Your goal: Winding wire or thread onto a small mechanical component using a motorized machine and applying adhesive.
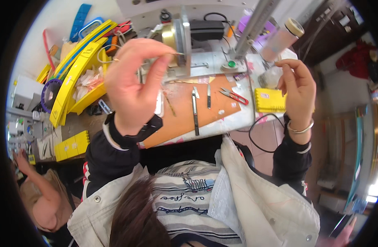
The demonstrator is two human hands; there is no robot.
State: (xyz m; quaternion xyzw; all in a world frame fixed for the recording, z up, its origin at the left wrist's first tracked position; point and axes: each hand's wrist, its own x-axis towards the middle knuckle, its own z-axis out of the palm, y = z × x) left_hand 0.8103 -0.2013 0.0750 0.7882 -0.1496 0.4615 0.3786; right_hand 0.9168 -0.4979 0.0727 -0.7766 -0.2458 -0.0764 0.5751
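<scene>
My left hand (pixel 133 84) is raised in front of a machine with a brass-coloured round part (pixel 169 39). Its thumb and forefinger are pinched, with a short thin light-coloured piece showing at the fingertips; its kind is too small to tell. My right hand (pixel 298 84) is up on the right, above a yellow ridged case (pixel 269 100). Its fingers are curled and the thumb is close to the forefinger; whatever lies between them, if anything, cannot be made out. A tan board (pixel 180 119) lies below, bearing a dark craft knife (pixel 195 113), a smaller knife (pixel 208 96) and red-handled thread snips (pixel 235 96).
Yellow bins (pixel 80 78) with crumpled scraps stand at the left. A metal upright (pixel 255 26) rises behind the table, beside a lidded bottle (pixel 283 39) and a purple basket (pixel 261 35). A black cable (pixel 255 140) loops off the right edge. Another person (pixel 43 195) sits at lower left.
</scene>
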